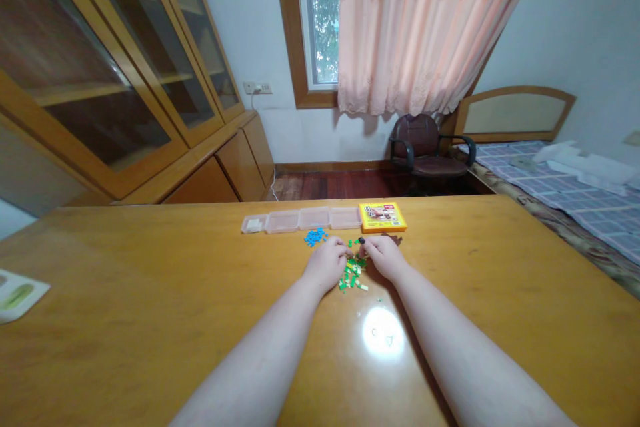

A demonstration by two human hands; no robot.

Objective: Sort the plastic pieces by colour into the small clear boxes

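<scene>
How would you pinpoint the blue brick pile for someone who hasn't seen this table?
Start at the wide wooden table and find the row of clear plastic trays near its far edge. Just in front of the trays, beside the left hand, lies the small pile of blue plastic bricks. It is the only blue cluster; the pile of green bricks sits between the hands.
</scene>
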